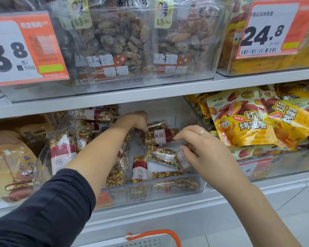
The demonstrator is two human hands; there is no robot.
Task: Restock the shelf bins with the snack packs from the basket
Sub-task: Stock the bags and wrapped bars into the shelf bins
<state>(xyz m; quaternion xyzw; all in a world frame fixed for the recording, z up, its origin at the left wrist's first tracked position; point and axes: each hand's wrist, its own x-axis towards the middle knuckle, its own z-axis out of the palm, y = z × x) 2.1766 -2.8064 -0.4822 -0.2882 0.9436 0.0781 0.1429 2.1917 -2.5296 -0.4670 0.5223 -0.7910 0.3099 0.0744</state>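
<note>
A clear plastic shelf bin (168, 190) on the lower shelf holds several nut-bar snack packs with red and white labels. My left hand (137, 121) reaches deep into the bin, its fingers curled down onto the clear wrapper of a pack (156, 124) near the back. My right hand (198, 148) is over the bin's right side; it grips one snack pack (183, 159) at its end, and its fingertips touch a second pack (161, 137). A white basket with an orange handle (169, 233) shows at the bottom edge; what it contains is hidden.
Yellow sweet-potato snack bags (248, 122) fill the bin to the right. Brown cartoon bags (12, 163) fill the bin to the left. Above, clear bins hold raisin bags (114, 43) behind orange price tags (21, 49). The upper shelf edge (114, 98) overhangs the bin.
</note>
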